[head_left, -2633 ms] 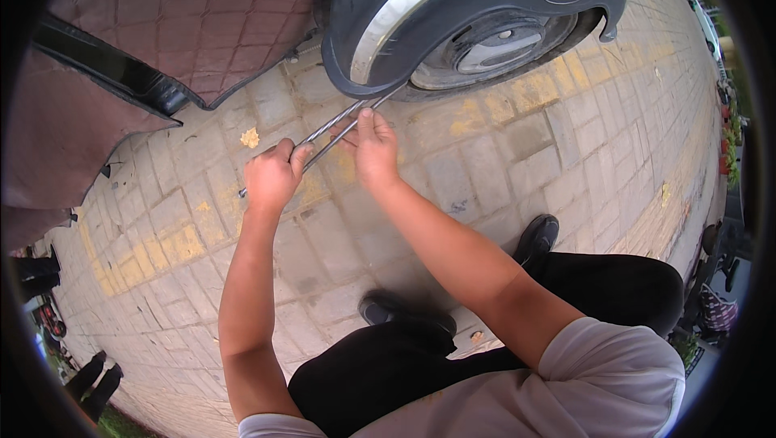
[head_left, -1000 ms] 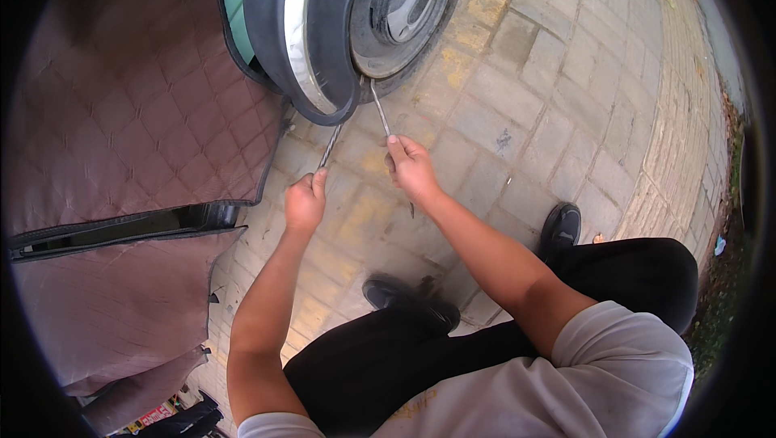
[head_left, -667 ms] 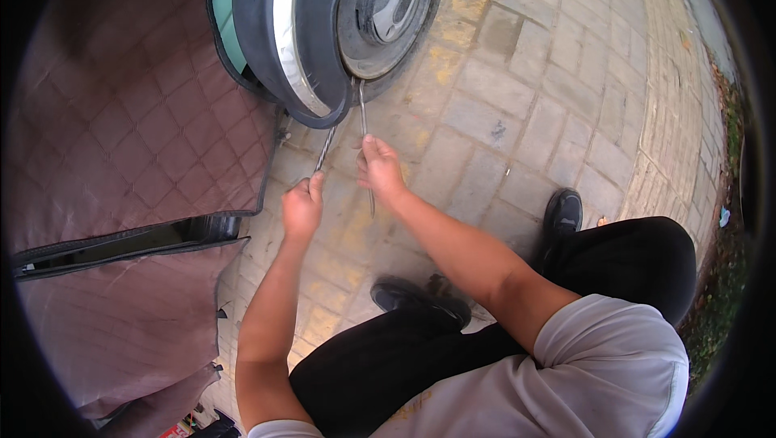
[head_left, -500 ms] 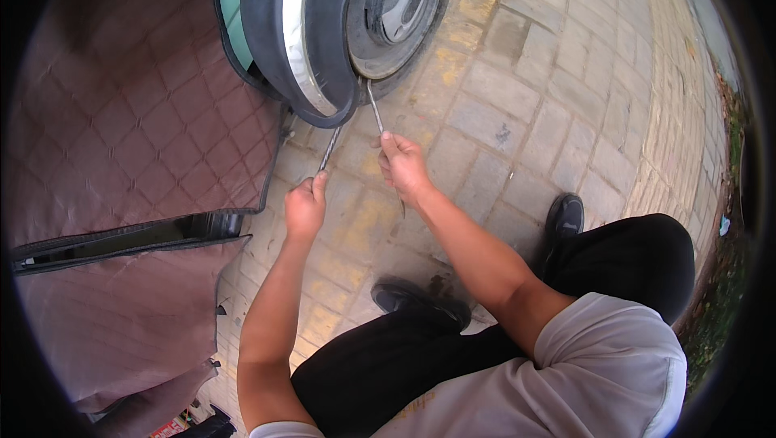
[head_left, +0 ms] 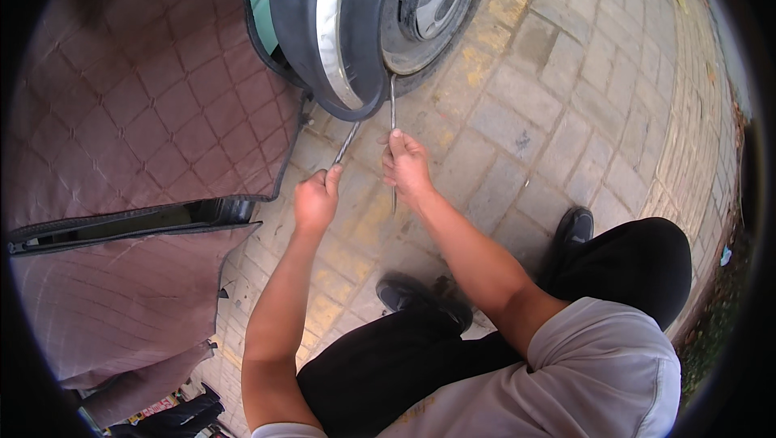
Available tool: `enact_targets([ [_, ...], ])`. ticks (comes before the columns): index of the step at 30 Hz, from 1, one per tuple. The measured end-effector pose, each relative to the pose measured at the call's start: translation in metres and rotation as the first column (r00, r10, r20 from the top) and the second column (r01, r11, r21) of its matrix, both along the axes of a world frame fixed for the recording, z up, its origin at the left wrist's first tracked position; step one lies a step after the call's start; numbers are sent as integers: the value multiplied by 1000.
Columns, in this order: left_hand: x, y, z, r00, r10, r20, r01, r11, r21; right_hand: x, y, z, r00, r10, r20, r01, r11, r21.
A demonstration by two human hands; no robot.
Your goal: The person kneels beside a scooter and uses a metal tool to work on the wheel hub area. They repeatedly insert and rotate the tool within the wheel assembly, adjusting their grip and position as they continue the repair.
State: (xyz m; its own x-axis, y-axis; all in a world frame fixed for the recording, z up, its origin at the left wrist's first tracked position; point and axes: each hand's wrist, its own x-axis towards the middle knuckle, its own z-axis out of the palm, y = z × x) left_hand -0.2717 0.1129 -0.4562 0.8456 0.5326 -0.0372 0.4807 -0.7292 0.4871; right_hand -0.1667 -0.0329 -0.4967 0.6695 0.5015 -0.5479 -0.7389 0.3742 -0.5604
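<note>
The left hand [head_left: 317, 200] is closed in a fist around a twisted metal rod [head_left: 347, 143], thumb laid along the shaft. The rod slants up and to the right; its far end is hidden behind the lower edge of the black mudguard [head_left: 364, 26].

The right hand [head_left: 408, 165] grips a slim metal rod [head_left: 394, 103] between thumb and curled fingers. This rod stands nearly vertical in the view. Its upper end reaches the lower edge of the wheel [head_left: 404, 42], where the exact contact point cannot be made out; its lower end projects below the hand. The two hands are near each other, not touching, with the left slightly lower in the view.

The wheel carries a silver-grey hub insert [head_left: 440, 6]. A bright silver strip [head_left: 330, 26] follows the curve of the mudguard, and a green panel [head_left: 261, 6] shows on the mudguard's left side. A brown quilted cover [head_left: 162, 98] occupies the upper left.

The ground is block paving [head_left: 505, 167] with worn yellow markings [head_left: 509, 2]. The person's black shoes [head_left: 578, 224] rest on it, below and to the right of the hands.
</note>
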Motion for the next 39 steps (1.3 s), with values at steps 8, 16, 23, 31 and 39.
enact_targets([
  [8, 2, 5, 2, 1000, -20, 0, 20, 999, 39, -7, 31, -10, 991, -128, -26, 131, 971, 200],
  [16, 2, -5, -3, 1000, 24, -13, -24, 998, -54, 28, -47, 27, 974, 227, -10, -224, 956, -190],
  [23, 1, -1, 8, 1000, 1, -15, -1, 1000, 13, 1, 16, -22, 999, -45, -12, 46, 979, 197],
  [31, 9, 11, 18, 999, -24, -25, 24, 1000, 0, -5, 32, -16, 997, -74, -27, 79, 960, 270],
  [39, 7, 16, 11, 998, -56, -31, 58, 996, 68, 14, -26, -7, 988, 146, -45, -140, 983, 116],
])
